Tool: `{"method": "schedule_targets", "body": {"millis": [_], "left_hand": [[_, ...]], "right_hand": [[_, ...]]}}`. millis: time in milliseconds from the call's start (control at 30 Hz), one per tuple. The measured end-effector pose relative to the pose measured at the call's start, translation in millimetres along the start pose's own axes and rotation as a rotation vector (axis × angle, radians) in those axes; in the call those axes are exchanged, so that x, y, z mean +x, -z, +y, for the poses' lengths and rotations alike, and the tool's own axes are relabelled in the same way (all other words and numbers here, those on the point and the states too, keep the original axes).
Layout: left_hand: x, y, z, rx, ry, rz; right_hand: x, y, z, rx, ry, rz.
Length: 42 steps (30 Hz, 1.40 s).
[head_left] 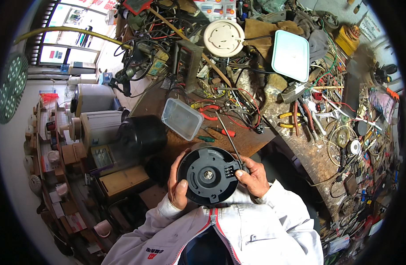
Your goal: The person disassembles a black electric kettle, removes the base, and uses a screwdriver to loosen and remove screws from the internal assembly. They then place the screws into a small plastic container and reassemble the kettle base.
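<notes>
Close to my chest I hold a black round appliance base (201, 185) by its rim. Its face shows a metal centre piece, several holes and a small block of contacts at the right. My left hand (178, 183) is closed round the left side, thumb on the front. My right hand (253, 176) grips the right side, its thumb beside the contact block. A long thin metal shaft (228, 137), like a screwdriver's, rises from the right hand toward the bench; its lower end is hidden in the fingers.
On the brown bench beyond lie a clear plastic box (182, 119), a red-handled screwdriver (227, 132), a green-handled one (206, 138) and red-handled pliers (209, 112). Farther back are a cream round disc (223, 38) and a pale lid (291, 55). Tools and wires crowd the right.
</notes>
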<state>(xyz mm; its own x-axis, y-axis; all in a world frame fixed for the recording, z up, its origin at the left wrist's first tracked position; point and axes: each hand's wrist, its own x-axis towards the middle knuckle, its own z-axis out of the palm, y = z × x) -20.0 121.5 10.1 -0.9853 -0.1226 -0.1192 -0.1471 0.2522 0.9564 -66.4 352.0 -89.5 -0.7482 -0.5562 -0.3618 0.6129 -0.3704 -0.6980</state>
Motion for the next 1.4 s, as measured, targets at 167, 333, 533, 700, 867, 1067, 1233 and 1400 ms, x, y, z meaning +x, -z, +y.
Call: {"method": "schedule_targets", "body": {"millis": [167, 333, 533, 700, 867, 1067, 1233, 1400], "left_hand": [[-14.5, 28.0, -15.2, -0.069, 0.04, 0.051], [-45.8, 37.5, -32.6, -0.223, 0.019, 0.187], [-71.0, 68.6, -66.8, -0.318, 0.021, 0.285], [-93.1, 84.5, -88.7, -0.502, 0.026, 0.404], [-103.2, 97.3, -100.4, -0.549, 0.048, 0.436], [-93.5, 115.3, -77.7, -0.188, 0.062, 0.324], [-67.4, 120.2, -10.1, 0.873, -0.233, 0.054], [-50.8, 102.8, 16.1, 1.081, -0.119, -0.274]], "right_hand": [[5.0, -24.4, 2.7, -0.055, -0.039, -0.045], [6.0, -50.0, 8.5, -0.254, 0.019, -0.106], [17.7, -84.3, 9.4, -0.449, 0.01, -0.157], [34.1, -106.5, 28.3, -0.54, 0.054, -0.245], [44.4, -117.5, 34.3, -0.447, -0.037, -0.285], [71.1, -68.3, 46.5, -0.631, -0.014, -0.191], [124.3, -38.9, 33.1, -1.076, 0.274, 0.147], [128.2, -48.7, 27.6, -1.397, 0.629, 0.235]]}}
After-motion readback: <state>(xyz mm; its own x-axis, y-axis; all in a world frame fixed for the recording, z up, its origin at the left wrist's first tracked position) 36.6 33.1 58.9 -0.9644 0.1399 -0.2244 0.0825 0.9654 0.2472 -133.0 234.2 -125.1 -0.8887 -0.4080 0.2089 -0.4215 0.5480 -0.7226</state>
